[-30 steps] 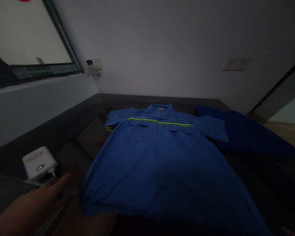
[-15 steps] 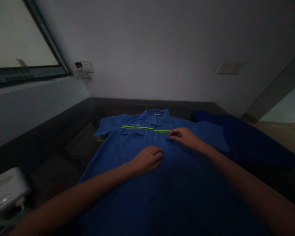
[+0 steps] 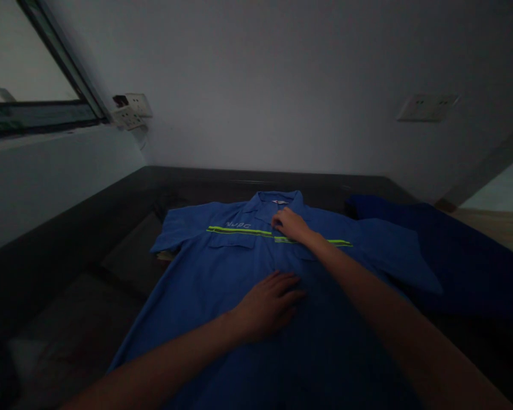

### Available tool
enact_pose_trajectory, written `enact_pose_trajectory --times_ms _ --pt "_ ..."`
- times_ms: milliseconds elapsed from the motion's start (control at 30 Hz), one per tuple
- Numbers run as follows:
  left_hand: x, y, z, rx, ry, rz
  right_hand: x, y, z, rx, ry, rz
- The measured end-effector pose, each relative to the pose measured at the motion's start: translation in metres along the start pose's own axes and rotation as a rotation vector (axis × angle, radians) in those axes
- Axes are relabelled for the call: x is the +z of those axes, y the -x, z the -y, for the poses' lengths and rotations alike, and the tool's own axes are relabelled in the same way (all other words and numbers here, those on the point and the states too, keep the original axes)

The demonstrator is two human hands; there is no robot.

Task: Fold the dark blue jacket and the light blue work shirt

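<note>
A blue short-sleeved work shirt (image 3: 222, 273) with a yellow-green stripe across the chest lies spread front side up, its collar at the far end. My left hand (image 3: 269, 304) rests flat on the middle of the shirt front, fingers apart. Just below the collar, my right hand (image 3: 290, 225) has its fingers bent down and drawn together on the cloth at the front opening. Its fingertips are small and dim, so the exact fold between them is hard to see. The shirt's lower part is in deep shadow.
A darker blue cloth (image 3: 457, 256) lies to the right, partly beside the shirt's sleeve. Behind stands a white wall with a socket plate (image 3: 427, 108) at right and a socket with a plug adapter (image 3: 130, 114) at left. A window frame (image 3: 38, 117) is at upper left.
My right hand has moved from the chest pocket flap up and left to the opening below the collar. My left hand stays on the shirt front. The view has shifted slightly.
</note>
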State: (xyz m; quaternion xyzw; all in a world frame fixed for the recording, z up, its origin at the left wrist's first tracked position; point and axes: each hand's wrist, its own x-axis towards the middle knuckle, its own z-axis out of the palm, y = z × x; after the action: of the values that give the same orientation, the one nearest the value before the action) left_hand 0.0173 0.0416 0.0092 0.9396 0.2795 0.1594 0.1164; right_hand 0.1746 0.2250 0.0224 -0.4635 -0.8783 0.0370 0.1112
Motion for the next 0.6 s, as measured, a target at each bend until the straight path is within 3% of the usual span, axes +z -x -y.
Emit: enact_pose_trajectory --times_ms 133,433,600 --pt "0.001 0.000 0.000 0.041 0.039 0.048 -0.001 -0.006 -0.006 -0.012 -0.023 0.006" --pt "-0.005 0.000 0.000 0.034 0.065 0.070 0.004 -0.014 -0.001 0.172 -0.049 -0.062" --pt "-0.003 0.001 -0.006 0.048 0.007 0.079 0.007 -0.010 0.001 0.163 -0.052 -0.084"
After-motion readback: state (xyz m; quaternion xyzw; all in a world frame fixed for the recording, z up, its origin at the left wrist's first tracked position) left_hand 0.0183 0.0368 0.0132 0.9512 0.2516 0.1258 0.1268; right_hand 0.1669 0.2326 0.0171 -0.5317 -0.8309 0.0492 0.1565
